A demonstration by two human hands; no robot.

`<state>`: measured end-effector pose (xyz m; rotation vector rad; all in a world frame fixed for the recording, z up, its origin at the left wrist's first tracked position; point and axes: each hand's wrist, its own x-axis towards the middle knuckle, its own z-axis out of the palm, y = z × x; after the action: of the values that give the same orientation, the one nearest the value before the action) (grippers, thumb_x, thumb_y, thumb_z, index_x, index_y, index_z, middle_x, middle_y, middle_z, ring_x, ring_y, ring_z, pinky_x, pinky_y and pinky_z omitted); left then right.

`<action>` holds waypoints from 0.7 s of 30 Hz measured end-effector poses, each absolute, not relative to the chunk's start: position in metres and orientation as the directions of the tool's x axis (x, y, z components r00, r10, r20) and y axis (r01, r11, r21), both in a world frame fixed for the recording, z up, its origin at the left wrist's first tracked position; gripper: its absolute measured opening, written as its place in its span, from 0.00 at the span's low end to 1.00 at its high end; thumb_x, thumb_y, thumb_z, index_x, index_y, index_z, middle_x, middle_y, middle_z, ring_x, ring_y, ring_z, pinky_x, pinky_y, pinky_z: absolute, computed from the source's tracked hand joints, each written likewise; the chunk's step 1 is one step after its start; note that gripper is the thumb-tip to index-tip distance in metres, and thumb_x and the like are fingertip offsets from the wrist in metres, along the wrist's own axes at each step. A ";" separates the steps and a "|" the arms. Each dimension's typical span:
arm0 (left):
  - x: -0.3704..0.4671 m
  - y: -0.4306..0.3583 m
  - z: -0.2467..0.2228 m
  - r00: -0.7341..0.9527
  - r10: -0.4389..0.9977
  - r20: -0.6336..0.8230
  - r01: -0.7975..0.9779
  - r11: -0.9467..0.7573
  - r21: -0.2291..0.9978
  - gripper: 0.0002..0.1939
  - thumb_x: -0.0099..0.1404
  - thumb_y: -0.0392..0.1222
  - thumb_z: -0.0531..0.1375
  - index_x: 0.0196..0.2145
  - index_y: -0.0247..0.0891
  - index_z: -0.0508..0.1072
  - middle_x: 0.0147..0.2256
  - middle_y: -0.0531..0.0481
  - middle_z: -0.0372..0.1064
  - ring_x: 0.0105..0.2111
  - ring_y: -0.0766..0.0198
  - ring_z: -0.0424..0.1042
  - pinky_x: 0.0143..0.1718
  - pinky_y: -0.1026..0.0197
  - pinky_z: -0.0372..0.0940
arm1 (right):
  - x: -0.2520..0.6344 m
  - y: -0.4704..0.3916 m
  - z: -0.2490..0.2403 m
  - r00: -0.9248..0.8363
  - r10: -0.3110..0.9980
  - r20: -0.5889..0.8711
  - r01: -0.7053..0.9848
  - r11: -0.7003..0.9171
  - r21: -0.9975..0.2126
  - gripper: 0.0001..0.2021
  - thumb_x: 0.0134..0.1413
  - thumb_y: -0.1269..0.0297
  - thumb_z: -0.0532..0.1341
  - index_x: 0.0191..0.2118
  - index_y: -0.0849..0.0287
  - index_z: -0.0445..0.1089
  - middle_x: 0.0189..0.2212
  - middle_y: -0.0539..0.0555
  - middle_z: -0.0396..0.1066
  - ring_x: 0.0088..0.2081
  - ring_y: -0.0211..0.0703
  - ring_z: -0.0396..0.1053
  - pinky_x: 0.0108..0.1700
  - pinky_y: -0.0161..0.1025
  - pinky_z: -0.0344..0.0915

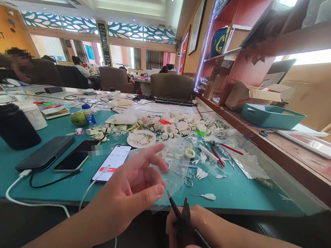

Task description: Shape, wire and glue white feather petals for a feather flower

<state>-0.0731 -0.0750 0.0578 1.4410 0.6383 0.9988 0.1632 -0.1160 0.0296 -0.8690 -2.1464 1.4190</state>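
Black pliers point(184, 232) sit in the right hand point(202, 220), closest of all; the right fingers are curled tight round the handles, and the two tips stand apart and point up near the left thumb, maybe so they can pinch small bits there; the left hand point(136, 186) is up in the air with its palm partly turned in; its fingers are bent and loose, the thumb sits apart from them, and no thing shows in them, though a very thin bit would be too small to tell; maybe it is held up so the eyes can see the fingers and the pliers at once; just right of the left fingers lie the scissors point(189, 178) and a cup point(189, 153), likely put there for a short reach; a feather point(209, 197) lies flat past the right fingers, apart from them; past the left fingertips are a plate point(141, 138) and a heap of shuttlecocks point(170, 129), maybe put farther back to leave room for the hands; left of the left fingers, the phone point(113, 159) lies face up, likely so its clock can be read, with a white cord point(85, 193) in its end.
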 end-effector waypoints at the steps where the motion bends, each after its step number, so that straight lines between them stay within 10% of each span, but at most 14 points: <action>1: -0.072 -0.077 0.058 0.484 0.852 0.201 -0.184 -0.126 0.975 0.28 0.68 0.41 0.68 0.61 0.67 0.71 0.46 0.57 0.67 0.35 0.72 0.71 0.46 0.65 0.72 | 0.163 -0.116 0.029 -0.707 0.707 0.015 0.259 0.279 -0.925 0.32 0.61 0.31 0.55 0.47 0.60 0.68 0.39 0.59 0.76 0.39 0.46 0.73 0.42 0.38 0.69; 21: -0.061 -0.084 0.052 0.447 0.885 0.134 -0.132 -0.083 0.988 0.30 0.65 0.38 0.69 0.61 0.65 0.71 0.47 0.59 0.67 0.32 0.75 0.71 0.58 0.60 0.69 | 0.163 -0.111 0.020 -0.741 0.667 0.080 0.193 0.325 -0.926 0.27 0.63 0.35 0.55 0.43 0.59 0.66 0.31 0.53 0.69 0.31 0.40 0.66 0.33 0.35 0.64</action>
<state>-0.0613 -0.0842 0.0524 1.3947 0.7241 0.9806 0.1631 -0.1108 0.0204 -0.7573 -2.1446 1.4059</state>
